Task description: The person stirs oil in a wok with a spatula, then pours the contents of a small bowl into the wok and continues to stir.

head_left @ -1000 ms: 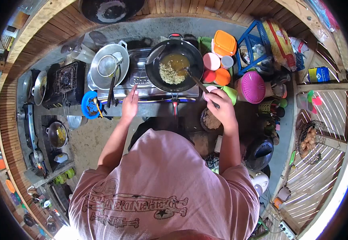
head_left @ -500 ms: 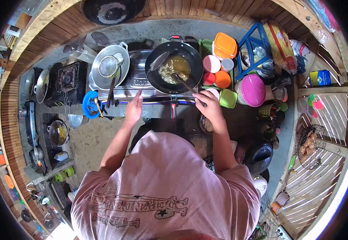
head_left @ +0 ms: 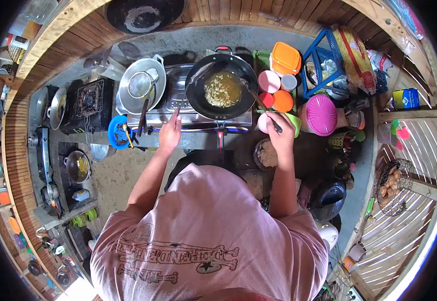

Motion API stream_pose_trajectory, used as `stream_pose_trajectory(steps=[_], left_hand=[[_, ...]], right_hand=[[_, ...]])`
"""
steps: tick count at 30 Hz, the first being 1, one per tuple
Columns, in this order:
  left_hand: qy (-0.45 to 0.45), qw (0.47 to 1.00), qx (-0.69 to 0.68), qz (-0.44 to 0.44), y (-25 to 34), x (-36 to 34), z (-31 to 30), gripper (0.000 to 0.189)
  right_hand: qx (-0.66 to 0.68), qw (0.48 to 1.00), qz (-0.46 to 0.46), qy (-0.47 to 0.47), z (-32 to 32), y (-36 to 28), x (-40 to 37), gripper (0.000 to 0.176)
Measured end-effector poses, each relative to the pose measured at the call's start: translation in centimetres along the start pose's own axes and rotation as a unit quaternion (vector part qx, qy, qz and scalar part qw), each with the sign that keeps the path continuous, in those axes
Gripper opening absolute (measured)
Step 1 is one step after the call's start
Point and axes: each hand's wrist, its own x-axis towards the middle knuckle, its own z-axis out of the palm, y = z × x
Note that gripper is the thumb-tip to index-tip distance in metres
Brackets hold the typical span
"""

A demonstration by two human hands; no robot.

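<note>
A black wok (head_left: 206, 103) sits on the stove, with chopped pale food (head_left: 221, 90) in yellowish oil. My right hand (head_left: 281, 131) grips a long-handled cooking utensil (head_left: 257, 97). Its far end is at the wok's right side, and its shape is hard to make out. My left hand (head_left: 170, 132) is closed at the stove's front, left of the wok. From its fingers a thin handle seems to run up toward a spatula (head_left: 201, 72), whose blade rests against the wok's upper left wall.
Left of the wok is a metal pot (head_left: 123, 90) with a strainer (head_left: 139, 85) inside. A blue bowl (head_left: 112, 131) stands at the counter edge. Lidded containers (head_left: 285, 58) and a pink-lidded tub (head_left: 321, 115) crowd the right. A bowl of brownish contents (head_left: 267, 154) is below my right hand.
My right hand has moved right and slightly back toward me, drawing its utensil from the food to the wok's right side. The food lies more gathered in the middle. My left hand stays nearly in place.
</note>
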Motion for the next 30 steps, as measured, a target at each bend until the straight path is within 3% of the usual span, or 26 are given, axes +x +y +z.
stream_pose_trajectory(steps=[7, 11, 15, 23, 30], left_hand=[[0.003, 1.000, 0.006, 0.020, 0.0, 1.7, 0.6, 0.050], [0.018, 0.996, 0.031, 0.076, 0.0, 2.8, 1.2, 0.050], [-0.009, 0.997, 0.043, 0.069, 0.7, 3.0, 1.2, 0.049], [-0.049, 0.995, 0.066, 0.060, 0.2, 1.9, 1.3, 0.049], [-0.030, 0.997, 0.013, 0.074, 0.1, -1.4, -1.5, 0.048]], right_hand=[[-0.011, 0.994, 0.082, 0.075, 1.5, 1.1, -0.1, 0.019], [-0.026, 0.993, 0.070, 0.094, 3.3, 2.2, 0.8, 0.021], [-0.078, 0.993, 0.053, 0.070, 4.9, 3.1, 2.1, 0.020], [-0.027, 0.999, 0.027, 0.038, 8.2, 4.4, 2.2, 0.019], [-0.020, 0.999, 0.034, 0.011, 5.6, 2.7, 1.4, 0.019]])
